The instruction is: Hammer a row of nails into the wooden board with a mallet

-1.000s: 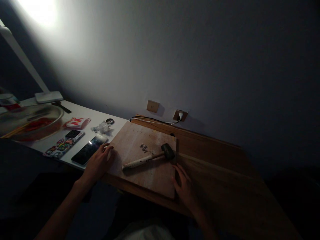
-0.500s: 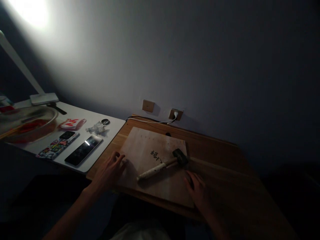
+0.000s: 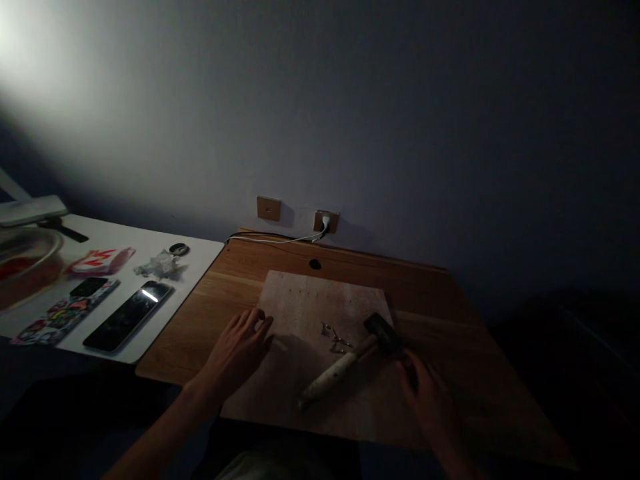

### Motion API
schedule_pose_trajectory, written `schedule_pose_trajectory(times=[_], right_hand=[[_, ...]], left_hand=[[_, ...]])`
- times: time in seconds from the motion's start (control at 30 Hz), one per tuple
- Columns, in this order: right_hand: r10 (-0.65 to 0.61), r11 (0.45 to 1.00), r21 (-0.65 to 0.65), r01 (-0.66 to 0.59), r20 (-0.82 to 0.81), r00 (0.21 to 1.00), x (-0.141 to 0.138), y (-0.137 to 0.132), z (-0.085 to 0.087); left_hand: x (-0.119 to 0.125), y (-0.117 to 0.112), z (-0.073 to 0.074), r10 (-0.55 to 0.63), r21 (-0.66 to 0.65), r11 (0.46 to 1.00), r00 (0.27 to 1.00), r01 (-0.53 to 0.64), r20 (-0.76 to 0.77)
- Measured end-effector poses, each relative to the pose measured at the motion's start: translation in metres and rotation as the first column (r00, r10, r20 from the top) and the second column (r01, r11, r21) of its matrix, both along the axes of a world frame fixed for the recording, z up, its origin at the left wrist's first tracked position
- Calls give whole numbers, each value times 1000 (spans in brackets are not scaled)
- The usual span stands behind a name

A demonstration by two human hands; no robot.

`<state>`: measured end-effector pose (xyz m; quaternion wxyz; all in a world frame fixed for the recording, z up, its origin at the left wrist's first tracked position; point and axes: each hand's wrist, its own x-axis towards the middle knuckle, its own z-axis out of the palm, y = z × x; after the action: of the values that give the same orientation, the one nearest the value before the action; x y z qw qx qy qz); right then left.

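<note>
A pale wooden board lies on the brown wooden table, with a black-headed mallet resting diagonally across it. Several small shiny metal pieces are scattered on the board above the mallet's handle. My left hand is at the board's left edge, its fingers bent over that side. At the right edge, close to the mallet's head, my right hand grips the board with curled fingers; shadow hides part of this hand. Neither hand holds the mallet.
On the white table to the left lie a phone, a patterned phone case, a red-and-white packet, crumpled clear plastic and a clear bowl. Cables run to a wall socket.
The board has slid towards me and to the right, carrying the mallet and metal pieces, so the table's round hole now shows fully. Both hands moved with it. My view has turned right.
</note>
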<state>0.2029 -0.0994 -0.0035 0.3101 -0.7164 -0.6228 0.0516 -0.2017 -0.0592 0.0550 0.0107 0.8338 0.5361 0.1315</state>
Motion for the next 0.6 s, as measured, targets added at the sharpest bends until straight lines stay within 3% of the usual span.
schedule_pose_trajectory(times=[0.13, 0.33, 0.4, 0.5, 0.6], right_hand=[[62, 998, -14, -65, -139, 988, -39, -8, 6], [220, 925, -248, -287, -266, 938, -83, -2, 27], [187, 922, -284, -263, -268, 945, -91, 5, 25], [82, 959, -238, -151, -278, 957, -96, 12, 19], [51, 973, -182, -140, -423, 905, -92, 9, 20]], left_hand=[[43, 25, -4, -237, -53, 968, 965, 244, 116], [85, 63, -13, -458, -80, 881, 884, 465, 91], [91, 71, -14, -505, -71, 858, 860, 509, 77], [96, 77, -14, -526, -68, 847, 849, 528, 50], [98, 78, -13, -512, -91, 850, 855, 518, 84]])
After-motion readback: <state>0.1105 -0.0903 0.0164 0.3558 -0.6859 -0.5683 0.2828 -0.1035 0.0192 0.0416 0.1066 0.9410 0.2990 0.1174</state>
